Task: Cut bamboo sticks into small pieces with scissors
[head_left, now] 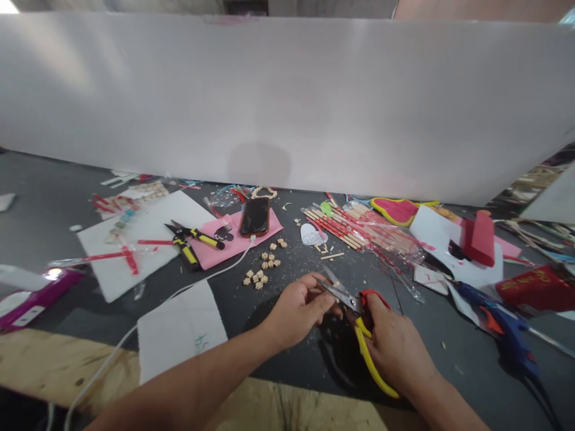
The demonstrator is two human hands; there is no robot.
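My right hand [398,341] grips a pair of scissors [353,299] with one red and one yellow handle loop. The blades are spread apart and point up and left, over the fingertips of my left hand [299,308]. Those fingers are pinched on a small pale wooden piece, mostly hidden by the fingers and blades. Left of the hands lie several small wooden clusters [258,277] glued from short bits. Beyond the blades are a short loose stick [332,256] and a white heart-shaped paper [313,234]. Pale crumbs are scattered around.
Red-and-wood sticks in plastic wrap [354,224] lie at the back. Pliers [186,242], a phone [255,216] with a white cable, and paper sheets [179,329] are on the left. A blue glue gun [503,332] lies right. A white panel [287,102] stands behind.
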